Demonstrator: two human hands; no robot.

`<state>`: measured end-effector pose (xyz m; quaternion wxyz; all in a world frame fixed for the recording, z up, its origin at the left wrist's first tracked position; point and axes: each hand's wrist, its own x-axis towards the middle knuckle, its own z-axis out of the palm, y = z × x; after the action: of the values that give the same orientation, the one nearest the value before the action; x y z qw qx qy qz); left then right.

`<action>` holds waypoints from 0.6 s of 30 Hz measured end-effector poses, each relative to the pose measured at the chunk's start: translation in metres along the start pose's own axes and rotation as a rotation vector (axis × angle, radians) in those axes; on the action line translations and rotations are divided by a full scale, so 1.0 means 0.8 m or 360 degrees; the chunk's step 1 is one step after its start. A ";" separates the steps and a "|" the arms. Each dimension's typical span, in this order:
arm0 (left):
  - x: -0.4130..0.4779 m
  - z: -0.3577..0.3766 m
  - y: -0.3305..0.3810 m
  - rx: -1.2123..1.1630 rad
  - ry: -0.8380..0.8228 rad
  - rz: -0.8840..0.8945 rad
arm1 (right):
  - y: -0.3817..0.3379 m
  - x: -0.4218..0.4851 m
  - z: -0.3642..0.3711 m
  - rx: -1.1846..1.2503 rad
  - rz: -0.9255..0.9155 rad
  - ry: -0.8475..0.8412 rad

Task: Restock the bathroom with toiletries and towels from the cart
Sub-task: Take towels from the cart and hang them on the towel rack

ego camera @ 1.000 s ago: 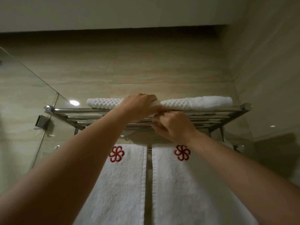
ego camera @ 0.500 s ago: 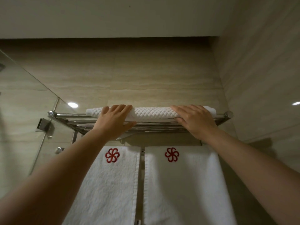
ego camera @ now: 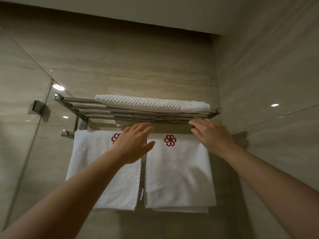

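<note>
A folded white waffle-weave towel (ego camera: 146, 103) lies along the top of a chrome wall rack (ego camera: 72, 105). Below it, two white towels hang side by side from the rack's lower bar, the left one (ego camera: 96, 169) and the right one (ego camera: 179, 173), each with a red flower emblem. My left hand (ego camera: 133, 144) is open, fingers spread, in front of the gap between the hanging towels and covering part of the left emblem. My right hand (ego camera: 212, 135) is open just under the rack's right front edge, above the right towel. Neither hand holds anything.
A glass shower panel (ego camera: 22, 118) with a metal clamp (ego camera: 37, 107) stands at the left, close to the rack's end. Beige tiled walls meet in a corner right of the rack. The ceiling is just above.
Both hands have let go of the waffle towel on the rack top and dropped below the rack. The view has pulled back and shows the hanging towels in full.
</note>
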<state>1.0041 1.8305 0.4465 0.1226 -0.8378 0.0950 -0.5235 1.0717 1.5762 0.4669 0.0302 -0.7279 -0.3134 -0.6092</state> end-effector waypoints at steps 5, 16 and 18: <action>-0.047 -0.017 0.047 -0.0301 -0.0316 0.0086 | -0.020 -0.063 -0.048 -0.0040 0.0146 -0.0342; -0.146 -0.077 0.183 -0.0887 -0.0818 0.0403 | -0.047 -0.242 -0.203 -0.0001 0.0668 -0.1284; -0.154 -0.097 0.215 -0.0965 -0.0875 0.0481 | -0.052 -0.275 -0.249 0.0085 0.0786 -0.1372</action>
<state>0.8755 1.6938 0.3214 -0.0329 -0.9208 0.3298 -0.2056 0.8648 1.4330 0.3046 0.0600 -0.9650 -0.1310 -0.2192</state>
